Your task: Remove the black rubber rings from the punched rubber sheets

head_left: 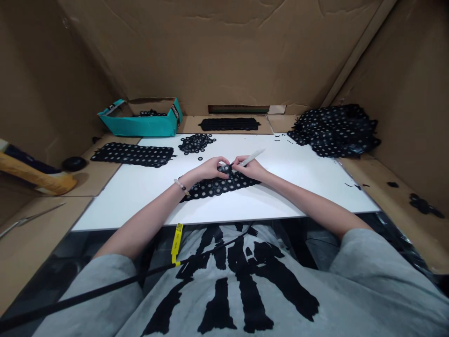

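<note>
A black perforated sheet (217, 186) lies on the white board (298, 187) in front of me. My left hand (209, 169) is closed, its fingertips pinching the sheet's far edge. My right hand (249, 169) is closed round a white pen-like tool (253, 157), whose tip meets the sheet right beside my left fingertips. A bead bracelet (181, 186) sits on my left wrist.
A heap of small black rings (196, 142) lies on the board's far side. Another perforated sheet (133, 154) lies at the left, a teal box (140, 119) behind it, a flat black sheet (229, 124) at the back, a stack of sheets (335, 130) at the right. Cardboard walls surround everything.
</note>
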Motion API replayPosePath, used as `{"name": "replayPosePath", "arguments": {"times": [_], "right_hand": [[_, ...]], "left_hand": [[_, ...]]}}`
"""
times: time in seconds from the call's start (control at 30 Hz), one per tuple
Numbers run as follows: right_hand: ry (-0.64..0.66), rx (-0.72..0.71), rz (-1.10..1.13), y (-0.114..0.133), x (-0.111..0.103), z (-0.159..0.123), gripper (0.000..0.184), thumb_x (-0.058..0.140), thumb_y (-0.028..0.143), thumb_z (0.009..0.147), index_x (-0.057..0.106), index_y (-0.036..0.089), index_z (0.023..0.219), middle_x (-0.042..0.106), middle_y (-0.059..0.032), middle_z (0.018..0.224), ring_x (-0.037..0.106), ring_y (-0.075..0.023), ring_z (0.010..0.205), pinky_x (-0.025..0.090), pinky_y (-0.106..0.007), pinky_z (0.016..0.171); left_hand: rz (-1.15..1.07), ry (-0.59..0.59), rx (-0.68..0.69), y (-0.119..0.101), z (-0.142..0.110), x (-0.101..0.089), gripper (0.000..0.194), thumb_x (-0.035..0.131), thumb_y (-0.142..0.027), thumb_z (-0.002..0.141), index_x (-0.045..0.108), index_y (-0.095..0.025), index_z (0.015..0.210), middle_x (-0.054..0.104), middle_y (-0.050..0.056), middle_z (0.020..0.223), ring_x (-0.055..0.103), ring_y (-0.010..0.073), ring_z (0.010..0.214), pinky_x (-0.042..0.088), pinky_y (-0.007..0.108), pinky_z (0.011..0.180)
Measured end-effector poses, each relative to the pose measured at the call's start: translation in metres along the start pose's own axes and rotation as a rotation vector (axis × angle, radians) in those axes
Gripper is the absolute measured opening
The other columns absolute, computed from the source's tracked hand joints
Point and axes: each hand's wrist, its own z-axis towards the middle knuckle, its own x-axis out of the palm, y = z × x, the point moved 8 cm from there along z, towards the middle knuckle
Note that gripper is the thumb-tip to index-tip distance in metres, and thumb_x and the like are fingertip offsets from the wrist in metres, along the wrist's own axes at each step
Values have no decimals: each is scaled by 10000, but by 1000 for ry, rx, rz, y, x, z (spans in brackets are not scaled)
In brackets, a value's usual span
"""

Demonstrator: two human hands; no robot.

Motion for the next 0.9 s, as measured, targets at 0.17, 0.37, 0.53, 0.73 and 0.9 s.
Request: {"name": "replayPosePath", "arguments": {"times": [0.17, 0.37, 0.53, 0.73, 0.9], "right_hand": [[-31, -10, -66, 3, 1, -3, 197, 584, 373, 816, 594, 217, 696, 638, -7, 710, 567, -184, 732, 426, -314, 723], [-90, -141, -259, 14, 3, -4, 219, 541, 379, 886, 579, 228, 732, 659, -33, 775, 576, -209, 806, 415, -336, 790], [-53, -46, -199, 7, -7, -2, 188, 566, 354, 852, 588, 223, 718, 657, -18, 735, 584, -198, 746, 417, -325, 719], [-132, -28, -24, 11, -24, 0, 176, 608, 342, 823, 609, 217, 699, 747, -60, 1021, 655, -236, 999, 462, -376, 939], [-125, 29, -32, 1, -12, 3, 207, 611, 414, 843, 634, 224, 765, 722, -31, 865, 639, -219, 872, 465, -353, 849]], "left_hand": [[-113, -27, -40, 1, -2, 1, 557, 832, -340, 606, 669, -187, 1117, 728, 65, 1101, 647, 257, 1075, 441, 374, 997], [-289, -15, -165, 9, -4, 0, 653, 865, -354, 577, 665, -184, 1175, 729, 30, 983, 658, 225, 984, 463, 356, 932], [-136, 5, -121, 8, -2, -8, 583, 840, -442, 614, 679, -187, 1113, 726, 20, 871, 653, 217, 873, 467, 333, 838], [111, -30, -35, 4, 0, -13, 333, 726, -507, 706, 704, -184, 781, 711, 29, 758, 594, 205, 746, 423, 331, 741], [88, -67, -20, 3, 2, -10, 311, 729, -483, 706, 718, -184, 793, 713, 29, 769, 611, 218, 790, 439, 331, 776]]}}
